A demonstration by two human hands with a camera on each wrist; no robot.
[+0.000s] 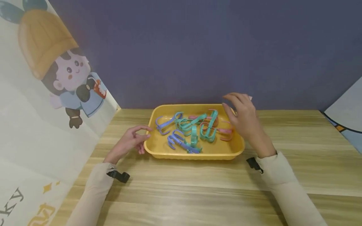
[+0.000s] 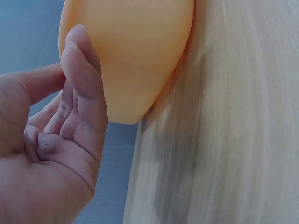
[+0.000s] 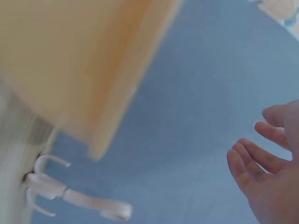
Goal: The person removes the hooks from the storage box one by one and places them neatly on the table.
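A yellow plastic tray (image 1: 169, 156) holds several claw-shaped plastic hooks: blue hooks (image 1: 178, 142) on the left, green hooks (image 1: 210, 125) in the middle, pink hooks (image 1: 224, 131) towards the right. At the tray's left end, my left hand (image 1: 130, 141) pinches the rim between thumb and fingers; the left wrist view shows this grip close up. My right hand (image 1: 243, 116) is raised over the far right corner, fingers loosely bent and apart, with nothing in them. Outside the tray, a pale pink hook (image 3: 49, 185) stands on the table in the right wrist view, mostly hidden behind the hand in the head view.
The tray sits on a wood-grain table (image 1: 181, 191), close to the dark blue wall panel (image 1: 198, 53) behind it. A white panel with a cartoon figure (image 1: 72, 69) borders the left side. Another printed panel (image 1: 348, 106) edges the right.
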